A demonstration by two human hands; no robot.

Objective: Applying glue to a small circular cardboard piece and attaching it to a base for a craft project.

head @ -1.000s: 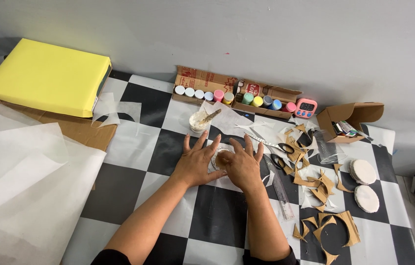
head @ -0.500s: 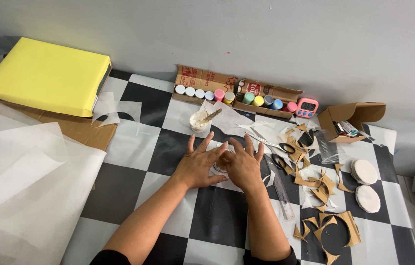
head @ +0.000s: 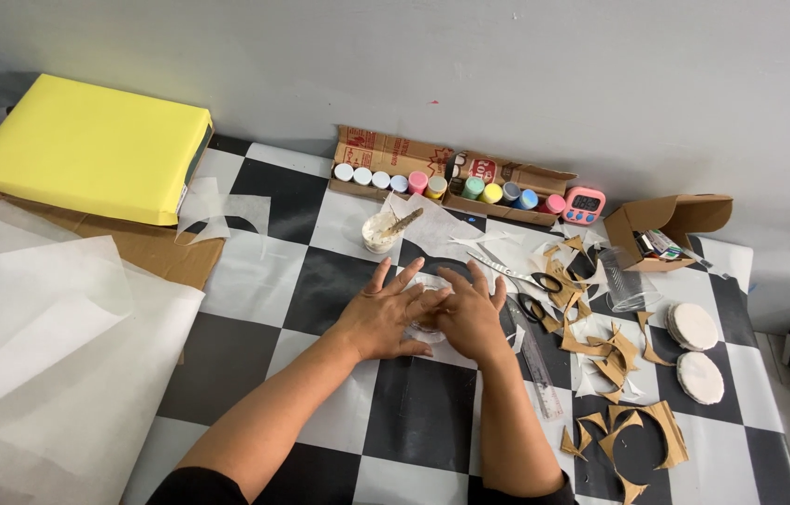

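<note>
White paper covers a small round piece (head: 427,316) at the centre of the frame, and both hands press down on it. It lies on the black-and-white chequered table (head: 414,421). Left hand (head: 384,318) lies flat, fingers spread and stretched across the piece, their tips touching the right hand (head: 472,318). That hand is also flat, its fingers open and fanned toward the upper right; neither hand grips anything, both just bear down. Most of the piece is hidden beneath them.

Just above the hands stands a small white cup (head: 380,232) with a stick in it. Along the wall runs a cardboard tray of paint pots (head: 432,182), with a pink timer (head: 584,205) at its right end. Right of the hands lie black-handled scissors (head: 535,285), a clear ruler (head: 535,360) and brown cardboard scraps (head: 615,351). Two white discs (head: 696,351) sit near the right edge, below an open cardboard box (head: 661,224). A yellow block (head: 86,150) fills the upper left, with thin white sheets (head: 40,337) below it.
</note>
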